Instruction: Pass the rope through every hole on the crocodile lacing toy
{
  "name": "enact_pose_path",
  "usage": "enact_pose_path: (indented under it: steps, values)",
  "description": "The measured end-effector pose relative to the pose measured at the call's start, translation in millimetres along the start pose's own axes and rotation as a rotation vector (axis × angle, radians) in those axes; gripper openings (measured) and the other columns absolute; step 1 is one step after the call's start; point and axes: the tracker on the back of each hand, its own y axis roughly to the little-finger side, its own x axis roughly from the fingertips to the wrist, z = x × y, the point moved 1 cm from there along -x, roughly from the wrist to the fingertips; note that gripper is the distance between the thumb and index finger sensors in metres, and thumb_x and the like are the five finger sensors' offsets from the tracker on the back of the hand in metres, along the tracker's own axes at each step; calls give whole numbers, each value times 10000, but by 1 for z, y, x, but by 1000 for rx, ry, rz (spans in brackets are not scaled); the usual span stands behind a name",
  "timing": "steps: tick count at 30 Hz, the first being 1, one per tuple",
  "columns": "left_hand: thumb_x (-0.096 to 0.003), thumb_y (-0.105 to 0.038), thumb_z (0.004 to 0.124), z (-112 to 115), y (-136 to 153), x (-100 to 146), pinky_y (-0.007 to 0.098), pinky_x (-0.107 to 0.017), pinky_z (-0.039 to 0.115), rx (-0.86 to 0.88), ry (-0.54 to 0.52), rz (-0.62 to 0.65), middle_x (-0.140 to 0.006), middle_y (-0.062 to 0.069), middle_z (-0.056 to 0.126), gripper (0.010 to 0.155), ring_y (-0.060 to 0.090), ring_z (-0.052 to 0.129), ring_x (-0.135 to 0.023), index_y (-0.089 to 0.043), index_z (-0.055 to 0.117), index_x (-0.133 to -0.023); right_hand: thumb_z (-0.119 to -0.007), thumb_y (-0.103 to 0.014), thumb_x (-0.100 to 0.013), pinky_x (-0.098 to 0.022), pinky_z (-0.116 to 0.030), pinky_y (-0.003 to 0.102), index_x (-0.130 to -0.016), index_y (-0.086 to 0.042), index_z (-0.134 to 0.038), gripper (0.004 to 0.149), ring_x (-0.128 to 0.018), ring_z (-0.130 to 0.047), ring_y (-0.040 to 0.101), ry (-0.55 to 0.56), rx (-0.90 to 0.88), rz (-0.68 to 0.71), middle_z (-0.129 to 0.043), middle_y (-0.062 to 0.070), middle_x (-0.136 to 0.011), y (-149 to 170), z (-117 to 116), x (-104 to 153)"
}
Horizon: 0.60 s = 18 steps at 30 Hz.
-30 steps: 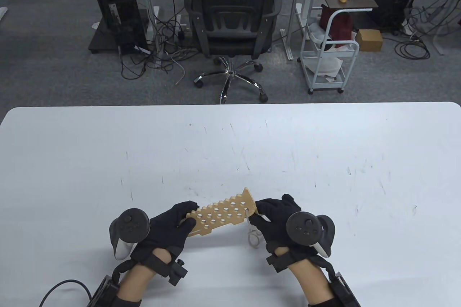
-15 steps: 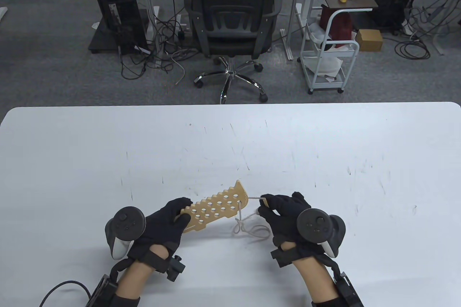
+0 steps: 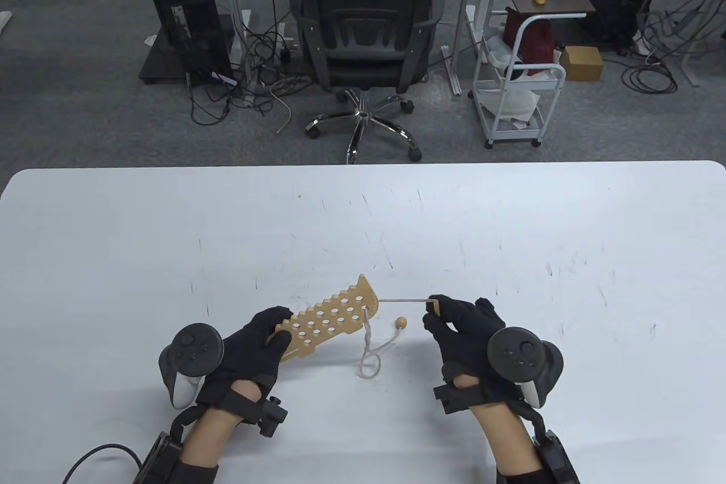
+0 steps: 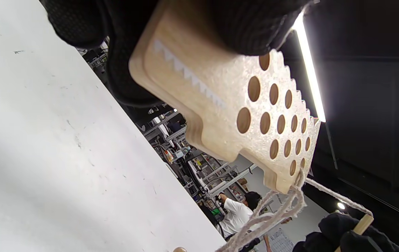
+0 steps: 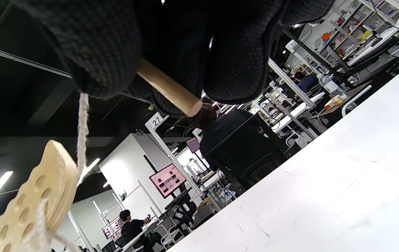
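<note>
At lower left of the table view, the left hand (image 3: 249, 348) grips the head end of the wooden crocodile lacing board (image 3: 332, 322), held above the white table (image 3: 510, 234). Its long axis rises toward centre frame. From a tail-end hole the rope (image 3: 402, 300) runs taut rightward to the wooden needle (image 3: 434, 307), pinched by the right hand (image 3: 465, 331). The slack loops down, ending in a bead (image 3: 401, 323).

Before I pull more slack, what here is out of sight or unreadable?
- Crocodile board's head end: covered by left hand, table and left wrist views.
- Which hole the rope passes through: too small in table view, bunched at the edge in left wrist view.
- Wooden needle: mostly buried in right hand.
</note>
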Motion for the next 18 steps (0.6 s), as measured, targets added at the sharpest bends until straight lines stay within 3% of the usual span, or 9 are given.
enact_pose_path:
  steps: [18]
  values:
    - [-408,-356,787,-12,14,0,540,-669,702,17,-77,-85,-776,15,911,537,252,1002,-598,-266,724,-934,-908,-355,-416,-660,-527,627,-800,-251,-874,398,-698,-932,343,77,-79,-117,-1005,41,-709,25,17,-6]
